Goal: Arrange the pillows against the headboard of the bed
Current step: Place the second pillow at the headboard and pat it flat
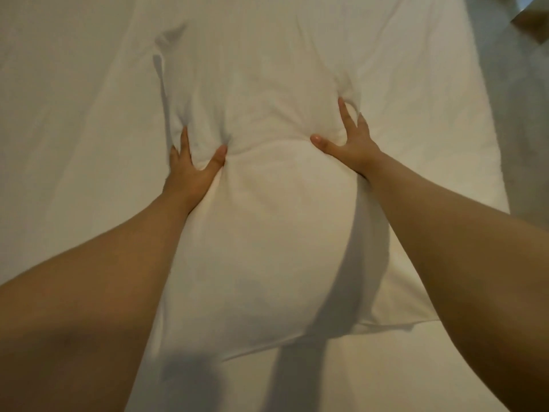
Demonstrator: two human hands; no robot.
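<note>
A plump white pillow (267,221) fills the middle of the head view, held lengthwise over a white bed sheet (68,108). My left hand (193,165) grips its left side, thumb dug into the cover and fingers wrapped around the edge. My right hand (347,141) clamps the right side the same way, thumb pressed into the top and fingers spread along the flank. The pillow is pinched between both hands and creased across at their level. No headboard is in sight.
The bed's right edge (487,138) runs down the right of the view, with a pale floor (523,93) beyond it. A brown object (534,22) shows at the top right corner. White sheet spreads to the left and below the pillow.
</note>
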